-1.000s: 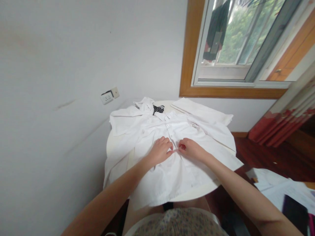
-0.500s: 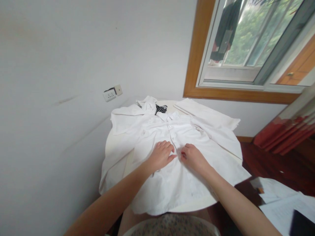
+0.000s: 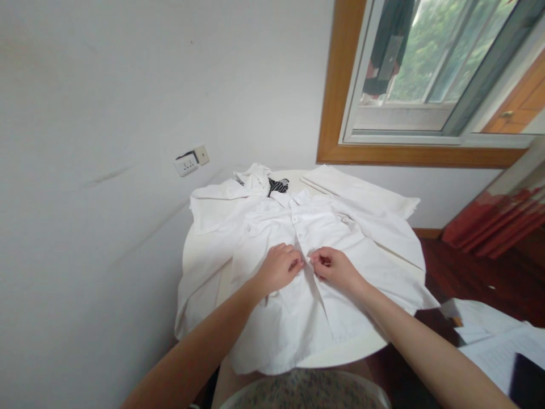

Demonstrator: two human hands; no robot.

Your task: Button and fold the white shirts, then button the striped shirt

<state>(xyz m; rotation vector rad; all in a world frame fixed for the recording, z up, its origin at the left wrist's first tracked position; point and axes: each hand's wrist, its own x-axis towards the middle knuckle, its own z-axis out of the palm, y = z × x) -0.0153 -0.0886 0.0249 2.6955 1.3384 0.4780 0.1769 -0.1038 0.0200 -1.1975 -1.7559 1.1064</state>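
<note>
A white button-up shirt lies spread over a round table, its collar at the far side and its hem near me. Buttons show along the upper part of the front opening; below my hands the two front edges lie apart. My left hand pinches the left front edge midway down. Across from it, my right hand grips the right front edge between thumb and fingers, lifting the cloth slightly. The fingertips of both hands nearly meet. Any button between them is too small to make out.
Folded white cloth lies at the table's back right. A bunched white garment and a black striped cloth are at the back left. Wall and socket stand behind; papers lie low at the right.
My right hand has closed on the right front edge and raised it. My left fingers have curled into a pinch. The shirt's lower front now gapes more, and the view has shifted slightly.
</note>
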